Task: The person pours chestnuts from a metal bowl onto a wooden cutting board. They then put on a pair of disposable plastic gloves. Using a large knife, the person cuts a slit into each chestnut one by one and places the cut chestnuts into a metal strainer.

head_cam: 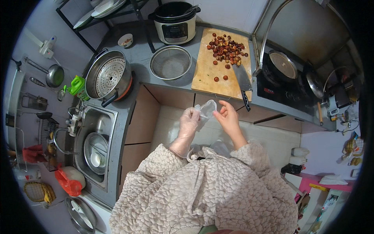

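My left hand (188,119) wears a thin clear plastic glove and pinches a second clear disposable glove (208,110) in front of my body. My right hand (227,114) is bare, its thumb and fingertips at the far edge of that loose glove. Past my hands, a wooden cutting board (206,70) lies on the counter. Many reddish-brown chestnuts (226,48) are heaped on its far half, with a few lying apart nearer to me. A kitchen knife (242,77) rests along the board's right side, its black handle sticking out over the front edge.
Left of the board stand a round mesh strainer (170,63), a multicooker (175,26) and a steamer pot (102,73). A stove (280,87) with pans is at the right. The sink (112,117) on the left holds a metal basin (87,146) and a white cup.
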`<state>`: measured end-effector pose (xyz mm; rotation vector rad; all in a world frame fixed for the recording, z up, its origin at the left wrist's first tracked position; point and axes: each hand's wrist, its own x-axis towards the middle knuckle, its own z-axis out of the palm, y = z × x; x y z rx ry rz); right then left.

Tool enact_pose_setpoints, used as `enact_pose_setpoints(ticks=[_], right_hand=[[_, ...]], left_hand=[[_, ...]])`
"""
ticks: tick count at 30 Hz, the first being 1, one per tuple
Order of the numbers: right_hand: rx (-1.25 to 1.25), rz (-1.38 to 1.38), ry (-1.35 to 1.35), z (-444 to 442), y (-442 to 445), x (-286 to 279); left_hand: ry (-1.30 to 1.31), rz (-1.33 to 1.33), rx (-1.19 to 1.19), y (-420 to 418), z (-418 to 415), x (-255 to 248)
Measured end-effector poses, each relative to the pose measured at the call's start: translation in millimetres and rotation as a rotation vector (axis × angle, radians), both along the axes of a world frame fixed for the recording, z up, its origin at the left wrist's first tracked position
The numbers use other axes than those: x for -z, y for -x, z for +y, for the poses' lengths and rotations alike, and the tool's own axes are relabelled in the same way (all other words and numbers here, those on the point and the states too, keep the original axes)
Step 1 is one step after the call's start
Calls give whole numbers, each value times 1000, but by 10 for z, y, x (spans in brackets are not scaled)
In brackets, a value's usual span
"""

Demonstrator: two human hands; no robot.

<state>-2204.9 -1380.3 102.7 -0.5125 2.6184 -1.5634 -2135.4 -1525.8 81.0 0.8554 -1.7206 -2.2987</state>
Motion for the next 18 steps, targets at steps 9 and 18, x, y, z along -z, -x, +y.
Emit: enact_pose_setpoints(ticks=[9,18], right_hand=[[-90,-1177,431,143,121,413],[262,-734,975,78,-88,778]], left_hand=[[931,336,469,-77,322,-100],[952,381,466,-186,471,-37]])
